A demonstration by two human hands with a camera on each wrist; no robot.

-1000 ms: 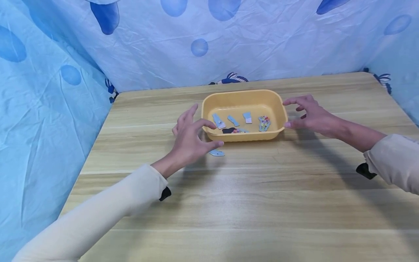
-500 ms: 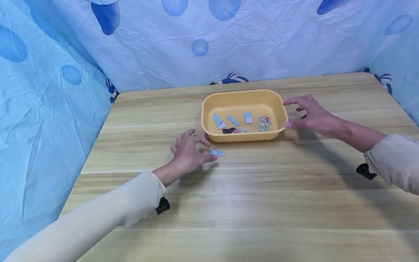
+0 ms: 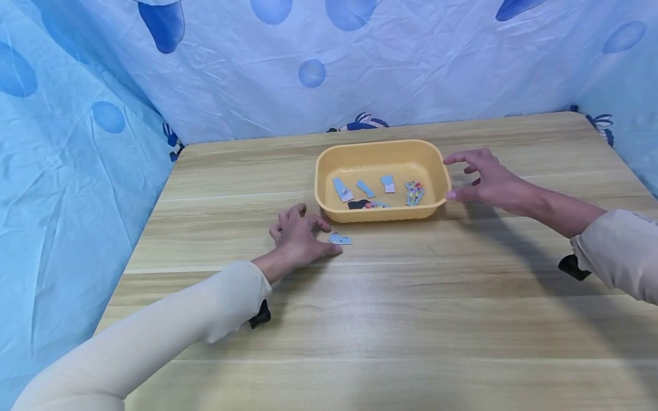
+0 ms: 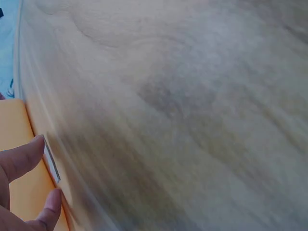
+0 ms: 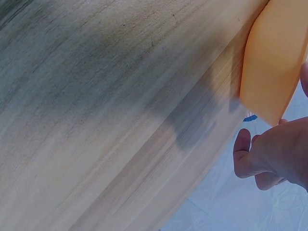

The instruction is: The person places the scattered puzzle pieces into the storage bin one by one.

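Observation:
A light blue flat piece with a printed pattern, like a puzzle piece [image 3: 341, 239], lies on the table just in front of the yellow tray [image 3: 380, 214]. My left hand [image 3: 298, 237] rests low beside it, thumb and index finger spread on either side. A gap still shows between those two fingertips in the left wrist view, where the piece's pale edge [image 4: 50, 161] lies between them. At the tray's right end, my right hand [image 3: 485, 178] has its index finger and thumb spread along the outer rim, touching or nearly touching it. The right wrist view shows its other fingers bent.
Several flat printed pieces lie inside the tray, among them a multicoloured one [image 3: 414, 193] and a light blue and white one [image 3: 388, 184]. A wooden table [image 3: 411, 319] bears everything. Blue patterned cloth [image 3: 231, 74] hangs behind the table and at its sides.
My left hand has come down and toward me from above the tray's left rim to the piece on the table, fingers spread around it. The right hand stays at the tray.

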